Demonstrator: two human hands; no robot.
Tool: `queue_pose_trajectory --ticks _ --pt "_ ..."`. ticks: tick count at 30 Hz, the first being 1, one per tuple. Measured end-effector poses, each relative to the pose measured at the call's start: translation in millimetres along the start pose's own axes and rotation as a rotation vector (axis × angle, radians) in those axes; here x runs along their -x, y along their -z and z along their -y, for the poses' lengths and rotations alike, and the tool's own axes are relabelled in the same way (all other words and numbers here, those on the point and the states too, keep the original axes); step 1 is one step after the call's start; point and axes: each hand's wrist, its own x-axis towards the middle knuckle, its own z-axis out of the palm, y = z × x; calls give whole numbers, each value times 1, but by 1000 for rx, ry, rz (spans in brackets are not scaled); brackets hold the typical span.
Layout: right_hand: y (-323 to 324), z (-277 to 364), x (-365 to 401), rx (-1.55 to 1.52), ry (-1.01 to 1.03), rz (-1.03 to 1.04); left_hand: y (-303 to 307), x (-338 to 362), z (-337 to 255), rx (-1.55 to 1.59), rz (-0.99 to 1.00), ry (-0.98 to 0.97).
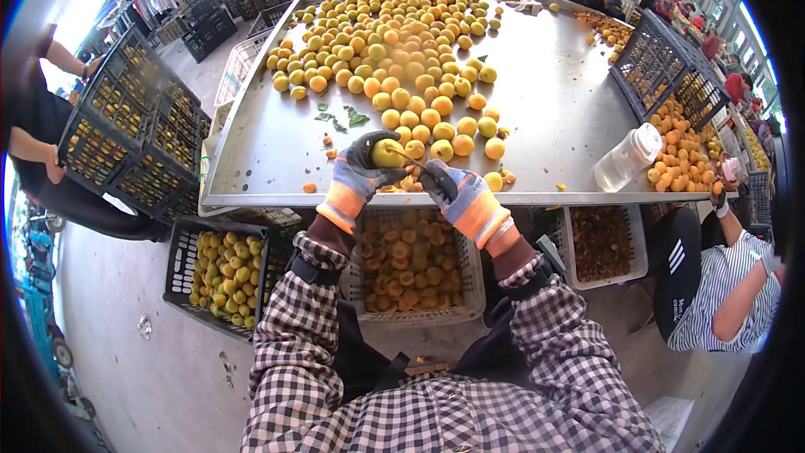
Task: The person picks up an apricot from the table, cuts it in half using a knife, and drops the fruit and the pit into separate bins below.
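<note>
In my gloved left hand [359, 174] sits a yellow-green apricot [386, 153], held above the near edge of the metal table [553, 143]. My gloved right hand [459, 195] is closed around a thin dark tool, whose slim tip [409, 156] reaches to the apricot's right side. Its exact kind is too small to make out. Just beyond both hands lie loose whole apricots [443, 129], and orange scraps show partly behind my fingers. Below the table edge, in front of my lap, a pale crate [419, 317] holds halved apricots [411, 264].
A black crate [179, 264] of greenish apricots stands on the floor at left. A person carries stacked crates [126, 126] there. On the right are a clear lidded cup [616, 164], a tilted black crate [658, 59], a bin [639, 256] of dark pits and a seated co-worker in stripes [729, 294].
</note>
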Motion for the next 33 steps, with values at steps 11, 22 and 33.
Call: queue_pose_trajectory --ticks 11,22,33 --pt "-40 -6 -4 -69 174 -118 -4 13 1 227 -64 33" --pt "-26 21 -1 11 100 -125 29 7 -10 81 142 -28" --pt "-56 67 9 -302 245 -143 -22 87 -92 559 -163 125"
